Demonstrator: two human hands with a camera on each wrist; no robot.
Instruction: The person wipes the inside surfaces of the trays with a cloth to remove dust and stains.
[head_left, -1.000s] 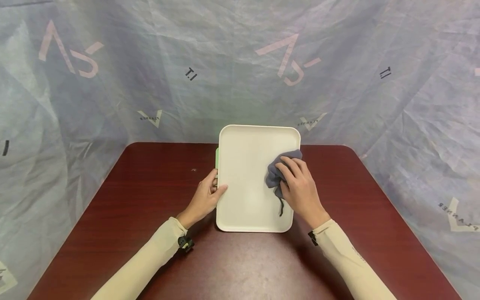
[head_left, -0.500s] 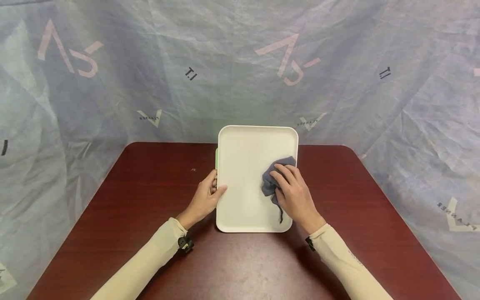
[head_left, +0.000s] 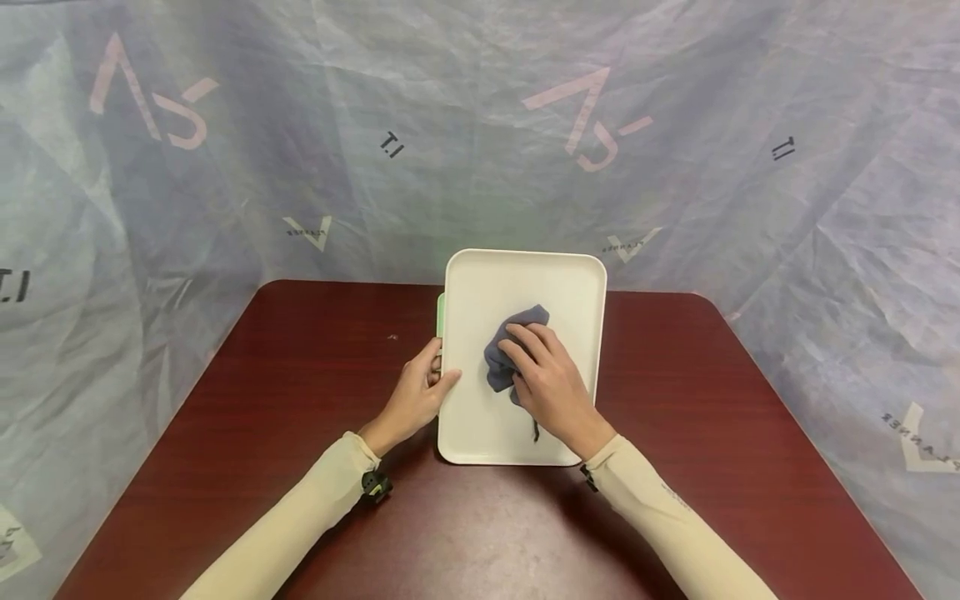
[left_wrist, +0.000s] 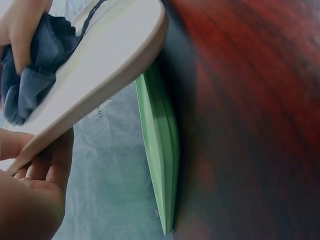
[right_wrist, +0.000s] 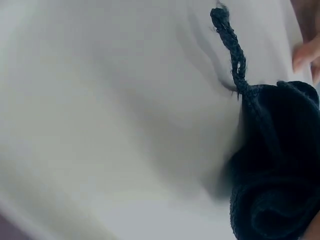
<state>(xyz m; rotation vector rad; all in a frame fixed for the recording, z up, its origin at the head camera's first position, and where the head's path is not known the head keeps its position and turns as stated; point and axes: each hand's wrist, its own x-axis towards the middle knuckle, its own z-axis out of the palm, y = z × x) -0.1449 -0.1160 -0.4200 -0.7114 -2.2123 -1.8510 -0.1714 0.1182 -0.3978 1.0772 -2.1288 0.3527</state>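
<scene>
A dark red, wood-grained surface (head_left: 315, 367) with rounded far corners fills the lower middle of the head view, glossy with a bright patch of glare near the person. A small pale mark (head_left: 393, 337) shows left of the tray. Creased grey fabric (head_left: 450, 100) encloses the far edge and 2 sides, printed with pink shapes, pale V shapes and dark reversed letters.

Of the 2 hands, the left hand (head_left: 412, 396) grips the left edge of a white tray (head_left: 480, 292), thumb on its face, tilted up over the middle of the surface. The right hand (head_left: 555, 383) holds a bunched blue-grey cloth (head_left: 498, 362) against the tray's face. A green object (left_wrist: 157, 150) is partly hidden behind the tray.
</scene>
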